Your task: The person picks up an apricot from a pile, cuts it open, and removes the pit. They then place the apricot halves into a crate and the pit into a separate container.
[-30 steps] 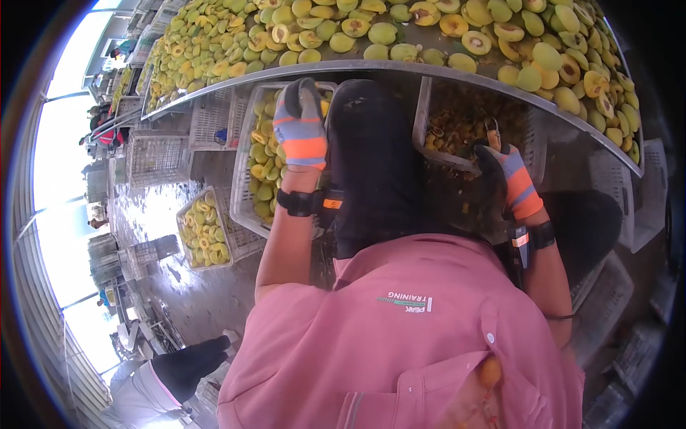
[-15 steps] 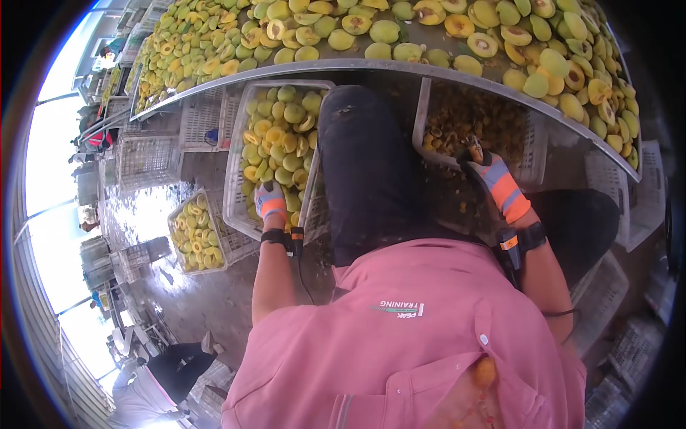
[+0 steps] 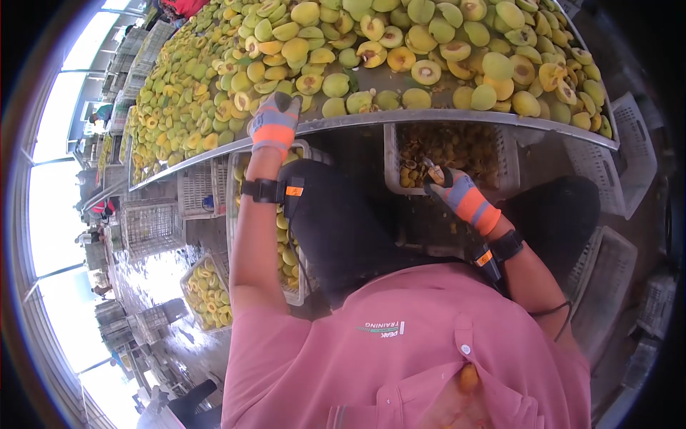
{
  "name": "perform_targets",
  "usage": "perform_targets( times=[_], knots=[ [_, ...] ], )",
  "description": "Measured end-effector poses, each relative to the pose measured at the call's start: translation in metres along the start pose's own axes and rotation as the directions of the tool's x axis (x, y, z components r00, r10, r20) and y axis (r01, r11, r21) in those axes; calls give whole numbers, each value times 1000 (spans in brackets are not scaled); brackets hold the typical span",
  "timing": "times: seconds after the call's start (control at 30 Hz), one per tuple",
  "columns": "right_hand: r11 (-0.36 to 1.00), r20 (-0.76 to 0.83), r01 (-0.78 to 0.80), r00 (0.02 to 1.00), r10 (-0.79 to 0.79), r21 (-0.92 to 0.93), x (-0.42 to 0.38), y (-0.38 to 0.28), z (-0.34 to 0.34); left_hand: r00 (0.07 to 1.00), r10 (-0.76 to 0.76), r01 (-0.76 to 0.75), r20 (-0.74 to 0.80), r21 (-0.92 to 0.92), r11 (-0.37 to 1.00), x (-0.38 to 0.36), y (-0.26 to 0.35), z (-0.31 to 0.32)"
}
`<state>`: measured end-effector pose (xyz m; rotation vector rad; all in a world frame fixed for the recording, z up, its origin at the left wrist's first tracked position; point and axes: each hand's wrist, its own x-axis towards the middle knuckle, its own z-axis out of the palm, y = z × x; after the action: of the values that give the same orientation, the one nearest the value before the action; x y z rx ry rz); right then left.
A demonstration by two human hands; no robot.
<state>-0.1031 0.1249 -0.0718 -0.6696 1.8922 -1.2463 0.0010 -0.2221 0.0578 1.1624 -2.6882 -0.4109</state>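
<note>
- We're seated at a big table (image 3: 389,77) w/ a metal rim; its grey top shows only in patches, mostly nr our edge, b/c fruit (image 3: 425,71) covers most of it.
- The fruit is green to yellow, lots of it cut, some pcs showing brown middles; it's piled thickest toward the far side & R end.
- Our L hand (image 3: 275,118), in a grey-&-orange glove, is at the near rim, L of centre, right by the fruit. Fingers are bent & close together; can't tell if they've got hold of a pc.
- Our R hand (image 3: 461,193), same kind of glove, is lower, just below the rim, fingers wrapped round a small tool (image 3: 434,171) w/ its tip sticking out.
- Under the table, behind that tool, is a scrap crate (image 3: 391,161) w/ brown bits inside.
- By our L leg, partly hidden by our arm, is a fruit crate (image 3: 296,294); more fruit sits in a floor crate (image 3: 221,266) farther L.
- Floor (image 3: 153,275) is grey & looks wet, w/ strong glare on the L.
- Grid-sided crates (image 3: 151,225) stand along the L; pale crates (image 3: 632,154) lean at our R, past the table end.
- Big bright windows (image 3: 53,222) run down the L side of the room.
- Red clothing (image 3: 184,7) shows at the table's far L; a person in dark trousers (image 3: 189,407) is at lower L, partly cut off.
</note>
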Motion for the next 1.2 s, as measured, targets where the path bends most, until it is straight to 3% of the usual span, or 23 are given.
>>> perform_targets(
  times=[0.03,0.13,0.27,0.3,0.4,0.43,0.47,0.5,0.57,0.6,0.67,0.7,0.73,0.77,0.87,0.9,1.0,1.1,1.2],
  knots=[
    [1000,9,-9,1000,9,-6,0,-2,0,998,-59,54,27,156,986,21,-9,16],
    [993,16,73,997,-72,-88,-5,-10,-1,967,-170,104,191,316,943,55,-5,35],
    [985,5,71,997,-71,-160,-7,-13,-6,984,-138,83,115,393,916,60,-1,57],
    [986,5,60,998,-60,-154,-6,-13,-6,983,-133,97,124,262,960,68,-13,65],
    [990,14,34,999,-32,-137,-4,-15,-4,999,-4,-4,47,162,987,71,-35,76],
    [991,14,23,1000,-21,-130,-3,-16,-4,996,-12,25,90,-149,989,67,-33,73],
    [992,10,11,1000,-10,-122,-2,-16,-4,991,-2,63,137,-443,894,60,-34,69],
    [1000,12,17,1000,-17,4,-1,-16,-5,983,20,115,185,-690,714,48,-28,60],
    [967,27,29,999,-37,252,-1,-20,-3,964,45,230,263,-903,363,13,-10,34],
    [954,21,42,999,-50,296,0,-25,-1,953,66,282,295,-946,159,-4,2,22],
    [922,8,69,997,-78,380,-1,-39,2,976,202,-50,77,-830,556,-36,32,15],
    [903,29,84,994,-106,420,-3,-48,4,967,252,-132,36,-777,616,-51,44,14],
    [883,44,96,990,-131,460,-5,-57,5,954,300,-214,-6,-715,666,-67,56,14],
    [862,52,107,987,-152,496,-6,-62,6,954,301,-204,-6,-748,631,-80,67,16],
    [899,-33,284,957,-290,333,0,-60,9,954,290,-250,-74,-731,636,-107,88,43],
    [912,-54,278,960,-275,301,-2,-64,8,952,302,-229,-41,-753,617,-119,103,36],
    [943,-84,239,971,-225,232,-5,-66,1,934,250,209,254,-958,195,-125,113,43],
    [952,-7,126,992,-129,278,-10,-67,-11,920,294,196,259,-954,226,-133,126,50],
    [965,-108,174,982,-155,197,-10,-62,-10,921,297,191,252,-957,218,-139,138,57]
  ],
)
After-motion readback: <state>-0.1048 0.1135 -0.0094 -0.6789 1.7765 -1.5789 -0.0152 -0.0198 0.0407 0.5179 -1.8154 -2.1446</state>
